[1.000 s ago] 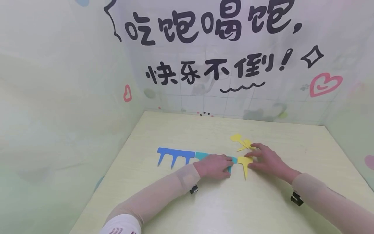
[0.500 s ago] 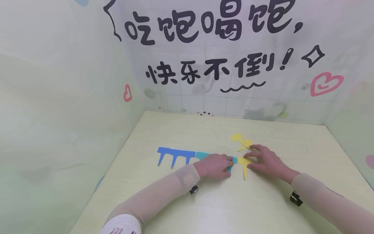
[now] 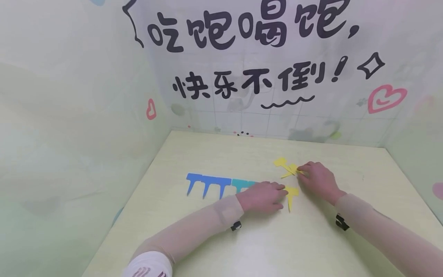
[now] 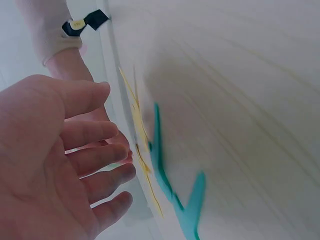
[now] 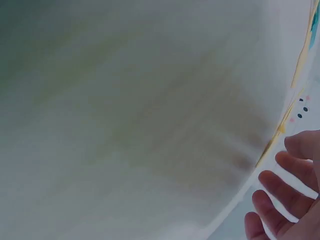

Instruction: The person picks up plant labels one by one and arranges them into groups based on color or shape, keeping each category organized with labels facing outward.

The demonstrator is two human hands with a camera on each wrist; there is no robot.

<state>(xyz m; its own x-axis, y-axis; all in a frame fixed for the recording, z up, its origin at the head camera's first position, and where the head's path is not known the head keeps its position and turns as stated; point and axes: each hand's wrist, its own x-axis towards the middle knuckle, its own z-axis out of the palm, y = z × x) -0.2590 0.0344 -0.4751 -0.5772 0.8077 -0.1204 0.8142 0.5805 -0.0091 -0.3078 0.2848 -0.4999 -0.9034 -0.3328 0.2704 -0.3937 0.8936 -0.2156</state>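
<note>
Blue T-shaped plant tags [image 3: 216,180] lie side by side at the left of a row on the table. Teal tags [image 3: 239,182] continue it, partly hidden under my left hand [image 3: 263,198]. That hand lies over the row, fingertips right at a yellow tag [image 3: 292,191] on the row's right end. In the left wrist view its fingers [image 4: 100,157] are loosely bent, with nothing in the palm. Behind the row, loose yellow tags [image 3: 280,162] cross one another. My right hand [image 3: 319,181] reaches them with its fingertips; the right wrist view shows its fingers [image 5: 280,192] spread and relaxed.
The pale wooden table [image 3: 263,246] is bordered by printed fabric walls [image 3: 86,134] at the left, back and right. Large dark lettering [image 3: 256,82] covers the back wall. A dark wrist strap [image 3: 342,222] shows under the right sleeve.
The yellow tag moved left against the teal end of the row. My right hand then left it and moved back to the loose yellow tags; my left hand slid right onto its edge.
</note>
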